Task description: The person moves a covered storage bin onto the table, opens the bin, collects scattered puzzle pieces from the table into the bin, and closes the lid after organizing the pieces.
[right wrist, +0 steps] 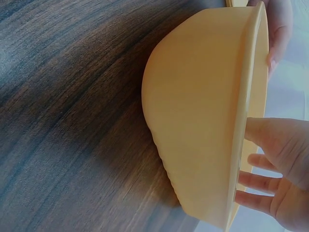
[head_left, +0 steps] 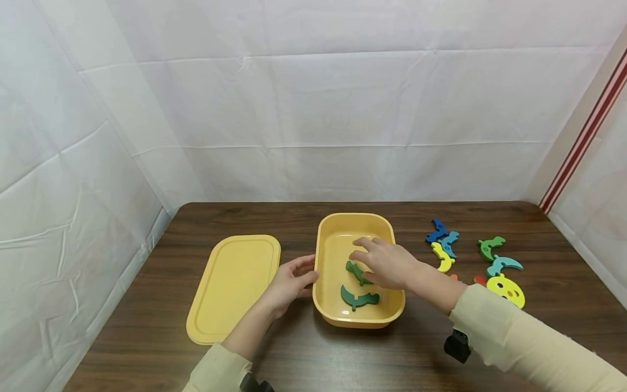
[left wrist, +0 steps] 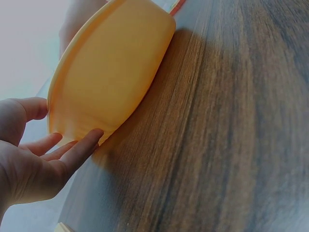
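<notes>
A yellow plastic bin (head_left: 332, 253) stands on the wooden table. Two flat dark green pieces lie on its floor: a curved, notched one (head_left: 359, 298) nearer me, and a green piece (head_left: 356, 270) partly covered by my right hand (head_left: 384, 262). That hand reaches over the right rim, fingers spread and loosely bent above the pieces; nothing shows in its grasp. In the right wrist view the bin wall (right wrist: 198, 96) hides what lies below its fingertips. My left hand (head_left: 292, 279) rests against the bin's left side. In the left wrist view its fingers (left wrist: 79, 152) are extended along the outer wall.
A yellow lid (head_left: 237, 283) lies flat left of the bin. To the right are a dark blue piece (head_left: 437, 231), a light blue piece (head_left: 449, 243), a yellow piece (head_left: 443, 257), a green piece (head_left: 490, 247), a turquoise piece (head_left: 503, 264) and a yellow face piece (head_left: 509, 291).
</notes>
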{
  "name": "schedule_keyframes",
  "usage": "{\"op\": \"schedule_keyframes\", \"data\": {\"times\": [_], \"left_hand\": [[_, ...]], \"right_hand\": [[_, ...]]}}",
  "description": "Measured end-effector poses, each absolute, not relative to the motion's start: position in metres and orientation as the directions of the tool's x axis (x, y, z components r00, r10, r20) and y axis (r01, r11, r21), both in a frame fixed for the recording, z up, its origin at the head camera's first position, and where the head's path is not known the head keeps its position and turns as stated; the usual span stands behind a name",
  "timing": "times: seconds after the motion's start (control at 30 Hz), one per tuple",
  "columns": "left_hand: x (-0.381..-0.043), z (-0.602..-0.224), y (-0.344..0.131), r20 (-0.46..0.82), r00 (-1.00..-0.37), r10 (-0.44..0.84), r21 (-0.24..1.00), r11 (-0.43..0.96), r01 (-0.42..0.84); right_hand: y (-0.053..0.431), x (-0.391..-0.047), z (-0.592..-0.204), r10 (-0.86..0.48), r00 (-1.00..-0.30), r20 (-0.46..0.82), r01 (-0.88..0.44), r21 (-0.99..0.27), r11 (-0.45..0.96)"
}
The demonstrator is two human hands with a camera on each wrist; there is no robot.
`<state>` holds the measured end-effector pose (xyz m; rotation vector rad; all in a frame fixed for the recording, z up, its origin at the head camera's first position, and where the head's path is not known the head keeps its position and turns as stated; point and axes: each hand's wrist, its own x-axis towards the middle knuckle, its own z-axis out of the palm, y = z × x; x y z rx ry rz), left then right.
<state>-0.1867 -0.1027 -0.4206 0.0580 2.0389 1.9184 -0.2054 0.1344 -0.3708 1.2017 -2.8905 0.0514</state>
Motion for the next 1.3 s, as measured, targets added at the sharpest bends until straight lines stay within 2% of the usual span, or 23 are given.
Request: {"op": "schedule_keyframes", "data": {"times": [0.73,1.3], "left_hand": [[-0.187,-0.425,-0.105,-0.185,-0.943,0.276,0.983,0.057,-0.176],[-0.185,-0.423,-0.106,-0.188,-0.945,0.268,0.982,0.061,-0.178]], "right_hand": [[0.150,-0.204,-0.358,-0.719,-0.689,0.089,-0.717,0.059,0.695],[0.181,-0.201,-0.349,-0.701,-0.683,0.205,-0.698,0.100,0.709]]}}
